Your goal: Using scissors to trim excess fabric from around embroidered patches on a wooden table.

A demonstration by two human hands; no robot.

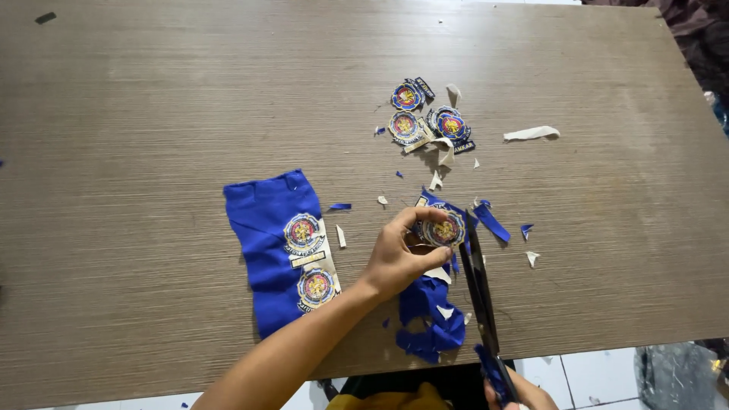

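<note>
Pinched between thumb and fingertips, the left hand (399,258) has its grip closed on a round embroidered badge (444,230) that is attached to a ragged piece of blue cloth (427,315) trailing toward the near edge. The right hand (524,395) shows only in part at the bottom of the view; its grip is around the handles of long dark scissors (478,285), whose blades lie just right of the badge.

Going by size, the wide wood-grain surface (152,114) carries everything. A larger blue fabric panel (277,250) with two more badges lies flat to the left, near the forearm. Three cut-out badges (425,118) sit grouped farther up, well apart from the hands, and small blue and white scraps (531,134) are scattered about.

Cloth and badge look light and limp; the stitched disc seems stiffer, so its rim is likely the firmest place to pinch. White floor tiles (585,376) show beyond the near edge.
</note>
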